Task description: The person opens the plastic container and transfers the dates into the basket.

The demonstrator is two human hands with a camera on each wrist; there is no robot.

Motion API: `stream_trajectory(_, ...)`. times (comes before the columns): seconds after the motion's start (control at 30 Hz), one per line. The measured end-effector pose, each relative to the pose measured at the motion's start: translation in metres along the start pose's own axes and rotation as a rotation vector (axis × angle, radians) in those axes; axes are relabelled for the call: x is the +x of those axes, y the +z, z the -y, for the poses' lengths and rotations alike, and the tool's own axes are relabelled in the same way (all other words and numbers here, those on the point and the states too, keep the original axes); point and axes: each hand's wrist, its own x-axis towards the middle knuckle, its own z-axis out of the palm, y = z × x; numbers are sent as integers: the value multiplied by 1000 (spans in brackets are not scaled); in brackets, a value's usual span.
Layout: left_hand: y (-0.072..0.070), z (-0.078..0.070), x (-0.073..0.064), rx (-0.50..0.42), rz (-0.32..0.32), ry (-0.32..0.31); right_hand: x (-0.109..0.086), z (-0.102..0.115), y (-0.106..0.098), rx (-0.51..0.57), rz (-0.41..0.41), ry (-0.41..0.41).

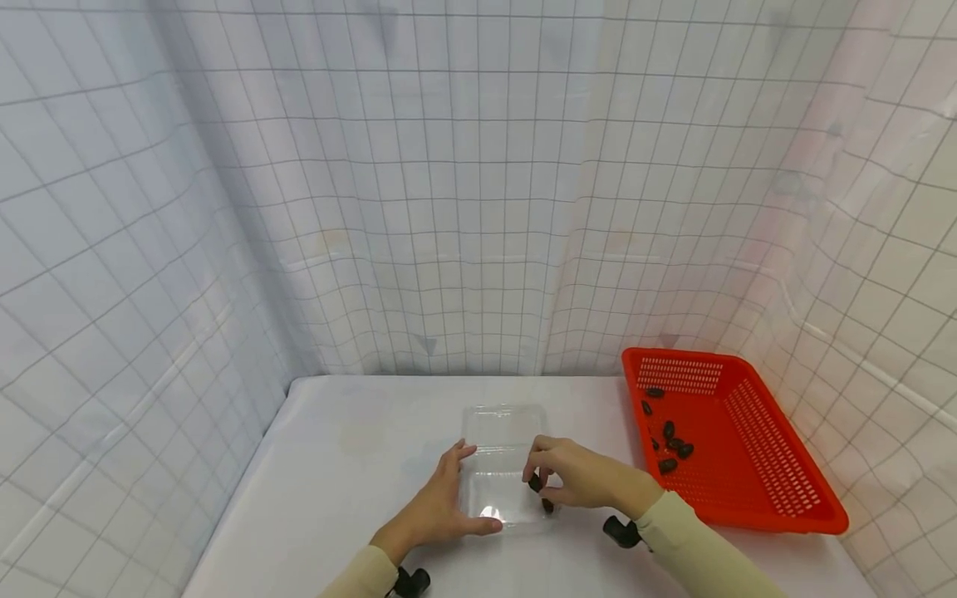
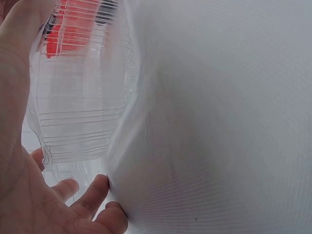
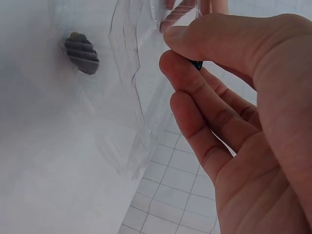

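Note:
A clear plastic hinged container [image 1: 497, 497] lies with its lid [image 1: 504, 423] folded back on the white table. My left hand [image 1: 441, 502] spans its left side, thumb extended along the near edge, index finger by the hinge. The left wrist view shows this hand [image 2: 53, 195] beside the ribbed wall, several fingertips on the table. Over the container's right part, my right hand [image 1: 568, 473] pinches a small dark oval piece [image 1: 535, 482] between thumb and fingers. Only a sliver of that piece [image 3: 197, 64] shows in the right wrist view. Another dark oval piece [image 3: 82, 53] appears through the clear plastic.
A red plastic basket [image 1: 763, 465] with slotted walls stands at the right of the table. Several dark oval pieces [image 1: 676, 443] lie along its left side. White grid-patterned sheeting [image 1: 449, 208] encloses the table at the back and both sides.

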Motion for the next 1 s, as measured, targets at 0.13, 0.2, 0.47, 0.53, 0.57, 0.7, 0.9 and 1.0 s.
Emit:
stream_trajectory(0.13,1,2,1,5,-2,-4,-6,0,-4,16,-8,25)
stream_trajectory(0.2,1,3,1,7,-3,-3,-9,0,-5,25,-11,47)
stream_trajectory(0.47,2,5,3,7,-12,26,-22,-7,-12,19,-49,88)
stream_trajectory(0.53,2,5,3,9,-11,27,-25,-9,-13,9,-67,77)
stream_trajectory(0.57,3,5,3,10,-11,28,-27,-10,-13,4,-75,72)
stream_trajectory(0.7,3,5,2,15,-9,22,-34,-11,-16,-11,-104,67)
stream_trajectory(0.9,3,5,2,14,-11,21,-44,-11,-23,-49,-130,89)
stream_trajectory(1.0,3,6,2,12,-11,21,-48,-12,-26,-58,-148,92)
